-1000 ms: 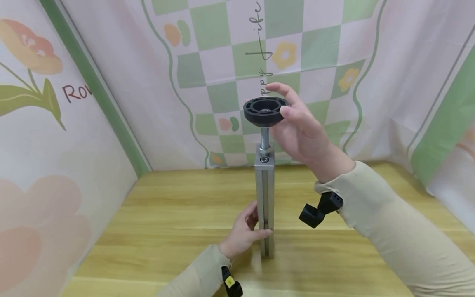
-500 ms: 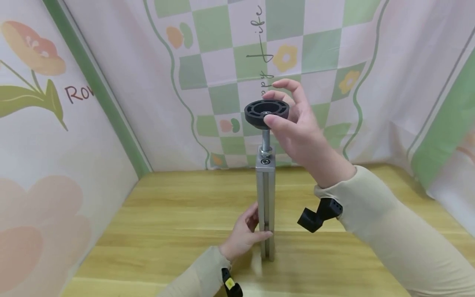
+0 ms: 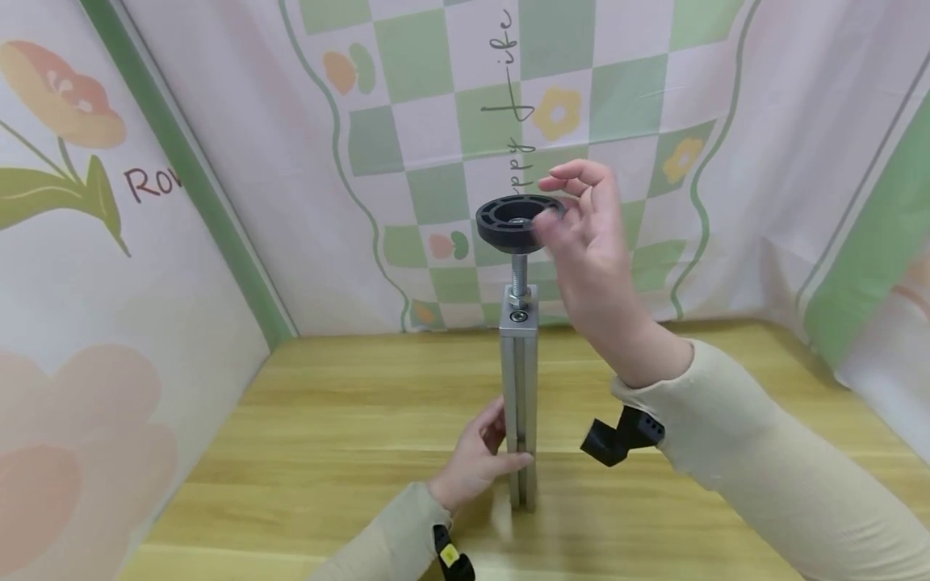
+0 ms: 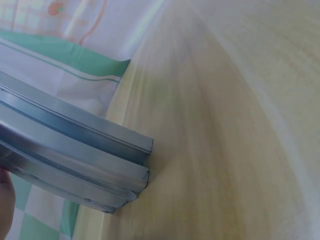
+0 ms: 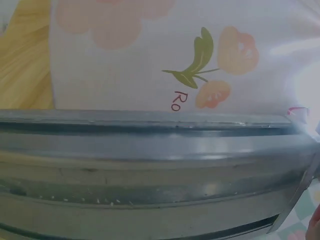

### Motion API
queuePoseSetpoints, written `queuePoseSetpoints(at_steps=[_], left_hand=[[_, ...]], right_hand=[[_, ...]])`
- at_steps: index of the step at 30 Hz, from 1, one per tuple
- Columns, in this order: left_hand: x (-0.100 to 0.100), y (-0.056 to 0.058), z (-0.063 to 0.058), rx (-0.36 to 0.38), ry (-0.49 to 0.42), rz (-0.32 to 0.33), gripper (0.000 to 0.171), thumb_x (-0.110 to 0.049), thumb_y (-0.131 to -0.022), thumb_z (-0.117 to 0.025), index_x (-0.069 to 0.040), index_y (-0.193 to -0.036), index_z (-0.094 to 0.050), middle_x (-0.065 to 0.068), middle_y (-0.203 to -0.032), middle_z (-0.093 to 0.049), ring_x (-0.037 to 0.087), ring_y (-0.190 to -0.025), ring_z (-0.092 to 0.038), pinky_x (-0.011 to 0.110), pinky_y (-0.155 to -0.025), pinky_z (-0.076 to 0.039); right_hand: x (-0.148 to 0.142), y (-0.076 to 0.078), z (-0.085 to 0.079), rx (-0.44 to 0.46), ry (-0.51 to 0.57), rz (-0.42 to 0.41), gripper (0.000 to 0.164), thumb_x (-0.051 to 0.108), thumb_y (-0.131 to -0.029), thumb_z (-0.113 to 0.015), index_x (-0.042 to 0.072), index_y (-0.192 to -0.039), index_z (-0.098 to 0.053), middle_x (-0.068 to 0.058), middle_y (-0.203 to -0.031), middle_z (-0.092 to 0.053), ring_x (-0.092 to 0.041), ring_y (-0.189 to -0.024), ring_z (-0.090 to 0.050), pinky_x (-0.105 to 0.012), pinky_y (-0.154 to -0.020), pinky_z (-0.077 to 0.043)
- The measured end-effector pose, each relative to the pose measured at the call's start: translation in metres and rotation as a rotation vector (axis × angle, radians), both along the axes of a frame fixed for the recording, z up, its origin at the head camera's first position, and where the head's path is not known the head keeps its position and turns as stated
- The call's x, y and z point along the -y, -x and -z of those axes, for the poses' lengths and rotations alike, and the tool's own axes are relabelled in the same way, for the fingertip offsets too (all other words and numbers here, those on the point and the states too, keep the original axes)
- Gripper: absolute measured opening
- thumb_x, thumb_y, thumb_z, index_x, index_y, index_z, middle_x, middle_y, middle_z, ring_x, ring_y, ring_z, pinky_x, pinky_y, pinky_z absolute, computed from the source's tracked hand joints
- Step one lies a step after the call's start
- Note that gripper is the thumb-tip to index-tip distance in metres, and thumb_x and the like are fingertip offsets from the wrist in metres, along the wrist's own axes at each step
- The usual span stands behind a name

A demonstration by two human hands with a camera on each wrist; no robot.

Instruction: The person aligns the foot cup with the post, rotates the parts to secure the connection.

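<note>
An aluminium profile (image 3: 519,387) stands upright on the wooden table, also seen from near its lower end in the left wrist view, where its slotted end (image 4: 132,170) meets the tabletop. My left hand (image 3: 472,464) grips it low down, thumb across the front and fingers behind. From the profile's top plate rises a threaded stud with a nut (image 3: 519,297), carrying a round black levelling foot (image 3: 501,230). At the foot's right rim is my right hand (image 3: 599,258), its blurred thumb over the front edge and curled fingers behind. The profile's side (image 5: 150,175) fills the right wrist view's lower half.
The wooden table (image 3: 349,403) reaches back to a curtain (image 3: 414,137) with green checks and flowers. A flower-printed panel (image 3: 73,282) borders it on the left. Both wrists wear black camera mounts (image 3: 617,436).
My right thumb moved left across the foot's front rim, then back right, with the hand drawing right and slightly down. The left hand and profile have stayed in place.
</note>
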State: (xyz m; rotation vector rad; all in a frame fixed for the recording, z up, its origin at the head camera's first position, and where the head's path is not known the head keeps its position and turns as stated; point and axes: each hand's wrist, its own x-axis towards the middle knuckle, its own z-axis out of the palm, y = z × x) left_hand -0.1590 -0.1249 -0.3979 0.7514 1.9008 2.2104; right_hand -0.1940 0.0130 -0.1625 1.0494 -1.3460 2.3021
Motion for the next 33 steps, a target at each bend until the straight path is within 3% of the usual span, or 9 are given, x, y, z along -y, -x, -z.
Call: queuePoseSetpoints(at_steps=[3, 5, 10, 15, 19, 25, 28, 33], left_hand=[[0.0, 0.001, 0.0, 0.005, 0.001, 0.005, 0.073, -0.003, -0.082, -0.07, -0.007, -0.145, -0.034, -0.002, -0.116, -0.052, 0.009, -0.101, -0.05, 0.022, -0.093, -0.043], [0.0, 0.001, 0.0, 0.009, 0.003, 0.007, 0.074, -0.006, -0.082, -0.071, -0.01, -0.145, -0.034, -0.002, -0.119, -0.052, 0.008, -0.103, -0.05, 0.022, -0.094, -0.043], [0.0, 0.001, 0.001, 0.006, 0.0, 0.011, 0.073, -0.01, -0.081, -0.072, -0.009, -0.145, -0.035, -0.003, -0.117, -0.052, 0.008, -0.102, -0.051, 0.022, -0.094, -0.043], [-0.001, 0.0, 0.0, 0.014, -0.008, 0.014, 0.072, -0.003, -0.081, -0.07, -0.004, -0.144, -0.034, -0.004, -0.115, -0.052, 0.008, -0.101, -0.051, 0.022, -0.093, -0.044], [0.0, 0.0, 0.001, 0.01, -0.004, 0.005, 0.072, 0.003, -0.081, -0.067, -0.003, -0.144, -0.033, -0.003, -0.113, -0.051, 0.008, -0.1, -0.051, 0.021, -0.092, -0.044], [-0.001, 0.001, 0.005, -0.023, -0.001, -0.01, 0.074, 0.01, -0.079, -0.065, -0.003, -0.145, -0.033, 0.0, -0.11, -0.052, 0.008, -0.098, -0.051, 0.021, -0.091, -0.045], [-0.001, 0.001, 0.005, -0.023, 0.002, -0.018, 0.076, 0.012, -0.078, -0.064, -0.003, -0.145, -0.032, 0.007, -0.113, -0.052, 0.009, -0.099, -0.051, 0.022, -0.093, -0.044], [-0.001, 0.0, 0.004, 0.003, 0.003, -0.019, 0.076, 0.011, -0.078, -0.064, -0.003, -0.146, -0.031, 0.013, -0.121, -0.05, 0.009, -0.103, -0.051, 0.023, -0.095, -0.044]], right_hand=[[0.0, 0.008, 0.001, 0.046, 0.086, -0.149, 0.023, 0.022, -0.092, -0.051, 0.011, -0.11, -0.043, -0.008, -0.104, -0.048, -0.015, -0.087, -0.053, -0.024, -0.084, -0.046], [-0.002, 0.014, 0.001, 0.102, 0.079, -0.272, 0.023, 0.028, -0.094, -0.048, 0.012, -0.111, -0.045, -0.006, -0.101, -0.052, -0.015, -0.089, -0.054, -0.025, -0.085, -0.046], [-0.008, 0.028, 0.001, 0.18, -0.068, -0.586, 0.039, 0.046, -0.093, -0.048, 0.015, -0.117, -0.049, -0.006, -0.103, -0.059, -0.017, -0.097, -0.056, -0.032, -0.091, -0.042], [-0.008, 0.035, -0.003, 0.178, -0.098, -0.818, 0.053, 0.054, -0.092, -0.045, 0.012, -0.125, -0.045, -0.011, -0.112, -0.058, -0.023, -0.104, -0.054, -0.037, -0.096, -0.041], [-0.004, 0.036, -0.005, 0.189, -0.116, -0.899, 0.056, 0.054, -0.09, -0.047, 0.01, -0.125, -0.046, -0.013, -0.109, -0.059, -0.025, -0.102, -0.055, -0.04, -0.1, -0.04], [-0.002, 0.036, -0.003, 0.2, -0.127, -0.954, 0.051, 0.045, -0.087, -0.053, 0.008, -0.121, -0.052, -0.015, -0.105, -0.062, -0.027, -0.104, -0.057, -0.049, -0.106, -0.033], [-0.002, 0.035, -0.002, 0.193, -0.117, -0.943, 0.047, 0.041, -0.085, -0.053, 0.007, -0.118, -0.053, -0.015, -0.106, -0.062, -0.027, -0.104, -0.057, -0.051, -0.105, -0.034], [-0.004, 0.033, -0.001, 0.197, -0.121, -0.859, 0.042, 0.039, -0.083, -0.055, 0.008, -0.112, -0.052, -0.012, -0.106, -0.062, -0.025, -0.101, -0.057, -0.046, -0.098, -0.04]])
